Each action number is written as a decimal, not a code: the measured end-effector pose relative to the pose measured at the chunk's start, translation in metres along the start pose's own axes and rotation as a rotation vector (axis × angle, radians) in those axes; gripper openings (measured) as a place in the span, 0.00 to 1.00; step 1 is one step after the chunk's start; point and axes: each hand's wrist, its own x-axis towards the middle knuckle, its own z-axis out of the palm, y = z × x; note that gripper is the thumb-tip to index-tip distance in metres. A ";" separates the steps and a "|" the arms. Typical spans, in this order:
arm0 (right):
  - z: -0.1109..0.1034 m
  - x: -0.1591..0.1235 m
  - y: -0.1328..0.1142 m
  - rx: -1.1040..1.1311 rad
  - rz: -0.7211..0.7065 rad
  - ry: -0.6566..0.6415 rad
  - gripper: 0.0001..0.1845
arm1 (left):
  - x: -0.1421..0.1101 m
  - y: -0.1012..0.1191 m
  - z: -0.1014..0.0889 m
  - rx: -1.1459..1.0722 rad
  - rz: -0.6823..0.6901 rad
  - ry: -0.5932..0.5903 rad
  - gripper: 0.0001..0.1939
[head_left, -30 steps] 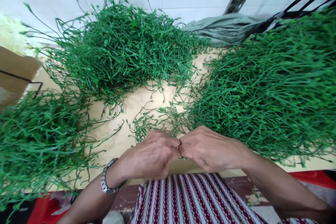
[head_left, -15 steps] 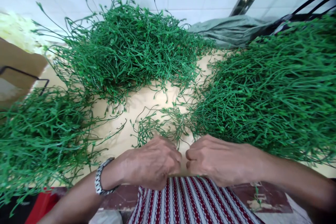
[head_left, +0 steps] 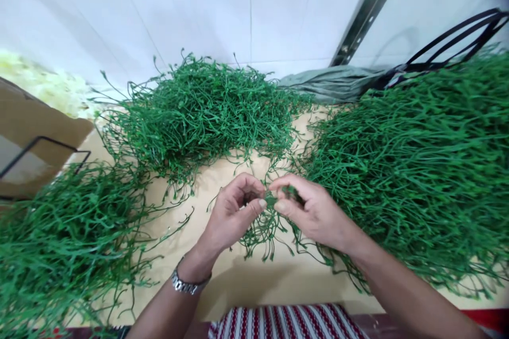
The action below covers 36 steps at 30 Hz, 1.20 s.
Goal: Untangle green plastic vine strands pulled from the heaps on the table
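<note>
My left hand [head_left: 236, 209], wearing a metal watch [head_left: 186, 282] on the wrist, hovers over the middle of the table with fingers curved and thumb apart from the forefinger. Facing it, my right hand [head_left: 308, 209] has its thumb and forefinger apart too. A bit of green shows in the right hand's gap; I cannot tell if it is held or lies behind. Fingertips of both hands almost meet above a small loose heap of thin green artificial stems [head_left: 264, 235], which they partly cover.
Large piles of the same stems lie at the back [head_left: 207, 111], on the right [head_left: 413, 169] and at the left [head_left: 67, 238]. A cardboard box [head_left: 40, 127] with a black wire piece stands at left. Grey-green cloth [head_left: 330, 85] lies along the tiled wall [head_left: 218, 10].
Both hands have moved forward from the table's near edge to over the small stem heap. Their closed fingers have loosened and come apart. The view has tilted up, showing more wall.
</note>
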 end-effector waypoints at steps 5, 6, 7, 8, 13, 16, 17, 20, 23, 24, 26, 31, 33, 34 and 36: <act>0.006 0.003 0.005 0.040 -0.106 0.029 0.03 | 0.004 0.000 0.006 -0.070 -0.028 -0.010 0.07; 0.005 0.003 0.006 0.056 -0.118 0.023 0.04 | 0.004 0.000 0.007 -0.078 -0.032 -0.022 0.07; 0.004 0.002 0.006 0.067 -0.125 0.009 0.05 | 0.005 -0.001 0.007 -0.078 -0.034 -0.039 0.08; 0.003 0.001 0.007 0.069 -0.129 -0.007 0.06 | 0.005 -0.001 0.007 -0.070 -0.032 -0.055 0.08; -0.005 0.000 0.008 0.023 -0.093 -0.103 0.06 | 0.005 0.004 0.008 0.057 -0.011 -0.140 0.06; -0.005 -0.001 0.009 0.092 -0.022 -0.131 0.06 | 0.005 0.004 0.008 0.064 -0.047 -0.131 0.06; -0.004 -0.002 0.010 0.130 0.011 -0.116 0.05 | 0.004 0.003 0.008 0.043 -0.061 -0.108 0.06; 0.001 -0.005 0.010 0.264 0.100 -0.033 0.04 | 0.003 -0.005 0.010 -0.073 -0.095 -0.025 0.03; 0.004 -0.007 0.011 0.365 0.150 -0.012 0.05 | 0.002 -0.013 0.011 -0.166 -0.093 0.027 0.03; 0.004 -0.008 0.011 0.386 0.158 -0.023 0.06 | 0.001 -0.014 0.011 -0.178 -0.089 0.037 0.03; 0.004 -0.008 0.010 0.400 0.166 -0.043 0.07 | 0.000 -0.016 0.011 -0.186 -0.088 0.049 0.03; 0.002 -0.008 0.008 0.384 0.190 -0.098 0.10 | -0.004 -0.013 0.013 -0.087 -0.053 0.103 0.03; 0.003 -0.009 0.007 0.357 0.219 -0.104 0.12 | -0.006 -0.011 0.014 -0.015 -0.029 0.111 0.02; 0.004 -0.010 0.007 0.331 0.227 -0.095 0.12 | -0.007 -0.010 0.014 0.009 -0.020 0.111 0.02; 0.006 -0.012 0.007 0.269 0.222 -0.066 0.11 | -0.008 -0.009 0.015 0.029 -0.010 0.106 0.02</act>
